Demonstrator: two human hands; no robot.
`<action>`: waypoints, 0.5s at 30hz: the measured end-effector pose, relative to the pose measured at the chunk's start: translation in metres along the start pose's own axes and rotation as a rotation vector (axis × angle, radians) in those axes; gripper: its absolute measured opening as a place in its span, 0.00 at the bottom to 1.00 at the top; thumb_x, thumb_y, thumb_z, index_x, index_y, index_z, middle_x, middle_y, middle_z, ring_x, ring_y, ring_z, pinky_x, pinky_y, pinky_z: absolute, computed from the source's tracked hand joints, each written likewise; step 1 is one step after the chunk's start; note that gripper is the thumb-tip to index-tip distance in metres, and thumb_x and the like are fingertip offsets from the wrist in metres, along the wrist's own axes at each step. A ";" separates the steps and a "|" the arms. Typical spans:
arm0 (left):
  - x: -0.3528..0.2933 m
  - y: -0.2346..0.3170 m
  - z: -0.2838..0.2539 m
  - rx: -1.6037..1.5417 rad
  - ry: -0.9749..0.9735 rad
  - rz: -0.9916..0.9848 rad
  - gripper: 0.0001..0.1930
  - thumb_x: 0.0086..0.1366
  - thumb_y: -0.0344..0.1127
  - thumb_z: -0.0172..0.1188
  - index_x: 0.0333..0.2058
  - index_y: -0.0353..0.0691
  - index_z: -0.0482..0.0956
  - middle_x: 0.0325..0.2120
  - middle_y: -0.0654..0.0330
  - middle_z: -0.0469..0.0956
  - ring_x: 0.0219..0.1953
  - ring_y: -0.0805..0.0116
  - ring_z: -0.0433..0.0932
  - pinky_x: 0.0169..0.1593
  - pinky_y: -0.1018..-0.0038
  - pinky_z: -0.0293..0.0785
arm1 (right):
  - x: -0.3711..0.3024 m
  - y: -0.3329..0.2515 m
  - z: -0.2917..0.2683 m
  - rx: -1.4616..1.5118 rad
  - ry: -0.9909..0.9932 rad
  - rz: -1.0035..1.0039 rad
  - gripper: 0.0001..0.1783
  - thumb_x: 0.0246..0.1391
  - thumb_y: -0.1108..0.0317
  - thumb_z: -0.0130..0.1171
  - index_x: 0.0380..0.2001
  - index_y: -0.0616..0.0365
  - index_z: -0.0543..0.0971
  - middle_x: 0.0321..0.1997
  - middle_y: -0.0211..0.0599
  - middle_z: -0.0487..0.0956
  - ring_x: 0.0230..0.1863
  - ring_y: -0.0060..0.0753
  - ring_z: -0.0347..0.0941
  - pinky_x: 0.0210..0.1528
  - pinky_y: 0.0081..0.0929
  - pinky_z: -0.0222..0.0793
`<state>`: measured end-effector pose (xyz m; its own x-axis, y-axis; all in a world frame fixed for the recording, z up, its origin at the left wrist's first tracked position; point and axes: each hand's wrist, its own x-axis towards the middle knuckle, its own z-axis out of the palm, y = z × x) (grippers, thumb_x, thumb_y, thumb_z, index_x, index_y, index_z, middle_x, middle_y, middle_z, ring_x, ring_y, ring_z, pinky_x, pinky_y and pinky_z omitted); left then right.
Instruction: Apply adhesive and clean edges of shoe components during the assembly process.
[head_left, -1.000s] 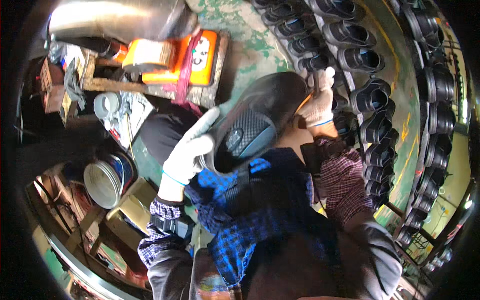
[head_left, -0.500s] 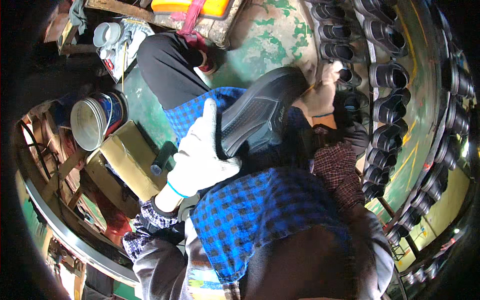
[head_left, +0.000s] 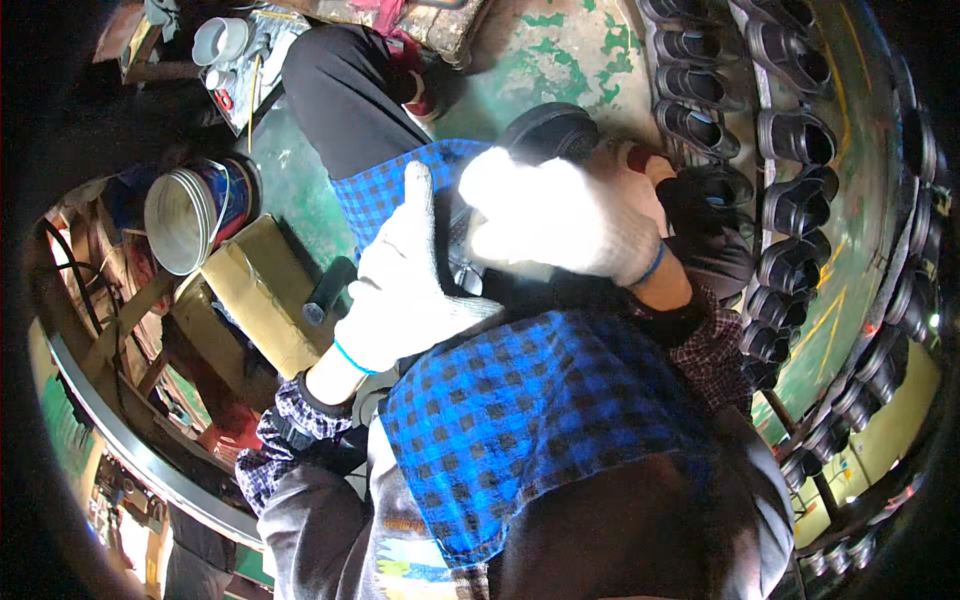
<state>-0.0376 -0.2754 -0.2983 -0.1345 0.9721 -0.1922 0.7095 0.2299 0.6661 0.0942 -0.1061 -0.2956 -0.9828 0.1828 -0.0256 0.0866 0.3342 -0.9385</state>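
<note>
A black shoe (head_left: 552, 132) lies across my lap, with its rounded end toward the far side. My left hand (head_left: 395, 290), in a white knitted glove, grips the near end between thumb and fingers, the index finger stretched along its side. Over the middle of the shoe is my right hand (head_left: 575, 225), also gloved in white. Glare and motion blur smear its fingers, so whether it holds anything is not visible. That hand hides most of the shoe's upper. A blue-and-black checked apron (head_left: 500, 420) covers my lap.
Rows of black shoes (head_left: 797, 137) stand on racks along the right. At left are a bucket (head_left: 210, 215), a cardboard box (head_left: 258, 290) and a dark cylinder (head_left: 328, 290). Farther back, a white cup (head_left: 220, 42) sits on a small tray.
My right hand has swung from beside the shoe racks leftward onto the shoe and now covers its middle. My left hand keeps its grip. The view has shifted slightly.
</note>
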 end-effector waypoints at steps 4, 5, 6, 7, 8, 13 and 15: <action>-0.001 0.014 0.015 0.500 0.146 -0.120 0.57 0.33 0.43 0.74 0.60 0.27 0.52 0.53 0.45 0.63 0.47 0.51 0.68 0.51 0.65 0.67 | -0.003 -0.002 0.041 -0.257 0.096 0.083 0.18 0.48 0.54 0.52 0.12 0.51 0.76 0.16 0.41 0.76 0.18 0.42 0.74 0.23 0.38 0.69; -0.001 0.005 0.010 0.156 0.039 -0.143 0.57 0.33 0.43 0.74 0.61 0.27 0.51 0.53 0.45 0.63 0.47 0.52 0.68 0.50 0.65 0.67 | -0.002 0.003 0.039 -0.334 0.137 0.020 0.18 0.48 0.53 0.53 0.13 0.52 0.76 0.15 0.41 0.76 0.18 0.43 0.74 0.23 0.38 0.69; -0.005 0.000 0.012 0.034 0.060 -0.093 0.59 0.33 0.42 0.74 0.61 0.26 0.48 0.53 0.45 0.63 0.47 0.53 0.68 0.50 0.66 0.67 | 0.001 0.008 0.033 -0.346 0.159 -0.016 0.18 0.47 0.52 0.54 0.14 0.52 0.77 0.16 0.42 0.75 0.18 0.44 0.73 0.22 0.38 0.69; -0.001 -0.001 0.009 -0.093 0.075 -0.034 0.60 0.32 0.41 0.74 0.62 0.26 0.46 0.52 0.45 0.63 0.46 0.53 0.68 0.49 0.66 0.67 | 0.003 0.014 0.024 -0.367 0.183 -0.046 0.18 0.46 0.51 0.55 0.15 0.53 0.77 0.16 0.42 0.75 0.18 0.45 0.73 0.22 0.38 0.68; -0.002 0.013 0.003 0.026 0.014 -0.189 0.62 0.31 0.40 0.74 0.62 0.27 0.42 0.53 0.43 0.62 0.48 0.50 0.68 0.51 0.65 0.67 | 0.003 0.021 0.020 -0.363 0.145 -0.002 0.17 0.46 0.52 0.56 0.16 0.53 0.77 0.17 0.42 0.75 0.18 0.45 0.73 0.22 0.39 0.68; -0.004 0.007 -0.001 -0.071 0.041 -0.072 0.63 0.31 0.36 0.75 0.62 0.28 0.42 0.51 0.40 0.64 0.50 0.46 0.67 0.54 0.63 0.65 | 0.002 0.023 0.030 -0.230 -0.015 -0.015 0.15 0.45 0.54 0.57 0.20 0.54 0.78 0.17 0.42 0.75 0.19 0.47 0.72 0.22 0.40 0.67; -0.013 0.006 0.000 -0.079 0.069 -0.124 0.63 0.31 0.35 0.74 0.64 0.33 0.39 0.51 0.39 0.66 0.51 0.46 0.68 0.56 0.63 0.64 | -0.002 0.017 0.027 -0.403 -0.048 -0.053 0.08 0.47 0.65 0.58 0.30 0.57 0.76 0.24 0.34 0.75 0.24 0.37 0.71 0.28 0.29 0.69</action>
<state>-0.0317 -0.2868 -0.2923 -0.2668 0.9362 -0.2287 0.6281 0.3489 0.6955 0.0934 -0.1255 -0.3202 -0.9932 0.1159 -0.0057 0.0834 0.6792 -0.7292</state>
